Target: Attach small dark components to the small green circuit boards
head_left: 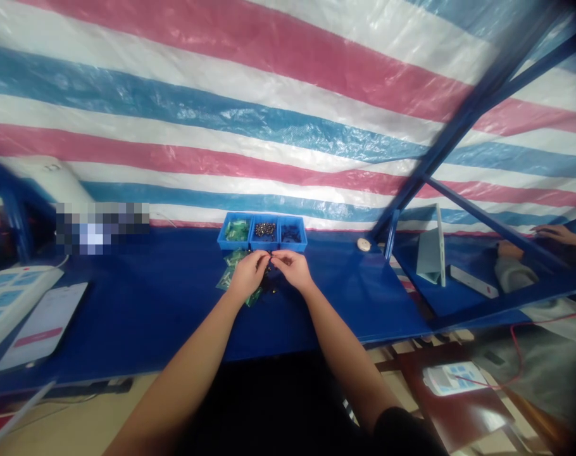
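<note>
My left hand (249, 273) and my right hand (292, 266) meet above the blue table, fingertips pinched close together. A small dark piece seems to sit between them, too small to name. Right behind the hands stands a blue three-part bin (250, 246). Its left section holds green packets (237, 230), the middle one small brass-coloured and dark parts (265, 230), the right one black pieces (291, 234). Under and beside my left hand lie more green-and-clear packets (226, 278). A few loose dark and brass bits (273, 291) lie below the fingertips.
On the left are a phone (43, 326) and a white power strip (12, 297). A round cream object (363, 244) lies near the blue frame post (390, 235). Past it, a tablet-like stand (433, 253) and another person's hand (561, 234) show. Striped sheeting (269, 139) hangs behind.
</note>
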